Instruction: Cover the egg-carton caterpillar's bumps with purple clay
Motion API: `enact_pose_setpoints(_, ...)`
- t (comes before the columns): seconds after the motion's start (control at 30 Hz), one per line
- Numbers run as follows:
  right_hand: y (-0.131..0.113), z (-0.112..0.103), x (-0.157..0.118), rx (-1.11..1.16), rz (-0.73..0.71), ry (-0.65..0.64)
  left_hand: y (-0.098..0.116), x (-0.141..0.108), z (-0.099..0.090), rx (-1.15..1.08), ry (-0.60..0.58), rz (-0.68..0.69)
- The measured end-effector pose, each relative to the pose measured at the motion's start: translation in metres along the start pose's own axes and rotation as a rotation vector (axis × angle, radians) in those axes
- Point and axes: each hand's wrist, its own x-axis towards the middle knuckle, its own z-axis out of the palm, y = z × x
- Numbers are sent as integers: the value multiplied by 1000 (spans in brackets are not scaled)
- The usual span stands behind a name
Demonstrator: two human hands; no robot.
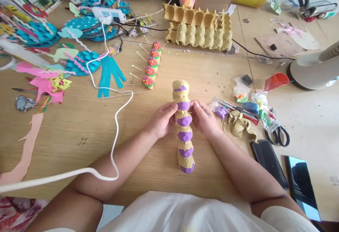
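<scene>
A strip of egg carton (182,96) with several bumps points away from me above the table. Purple patches, which look like clay, cover part of each bump. My left hand (162,119) grips its left edge near the far end, thumb on top. On the opposite edge my right hand (204,118) pinches the strip between thumb and fingers; the fingertips underneath are hidden. A small teal spot shows beside the right thumb, too small to name. Beyond the hands stands a finished-looking caterpillar (150,70) of red and green bumps with faces and thin sticks.
Egg cartons (203,36) lie at the back. Right of my hand are a utility knife (233,107), a bag of purple clay (221,112), carton scraps (238,122), scissors (281,135) and a phone (268,163). A white cable (116,119) crosses the left side, near paper crafts (82,62).
</scene>
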Motion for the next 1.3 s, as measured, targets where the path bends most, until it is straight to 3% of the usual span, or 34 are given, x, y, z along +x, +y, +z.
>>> enact_pose_setpoints(0.13, 1, -1, -5, 62, 111, -106, 0, -2, 0, -3, -37, -45)
enact_pose_setpoints(0.33, 2, -2, -5, 143, 146, -132, -1, -2, -1, -39, -83, -70)
enact_pose_setpoints(0.97, 4, -1, -3, 206, 162, -178, -9, -4, 9, -11, 107, 11)
enact_pose_setpoints(1.3, 6, -3, -2, 211, 166, -159, -11, -4, 3, -101, -6, -99)
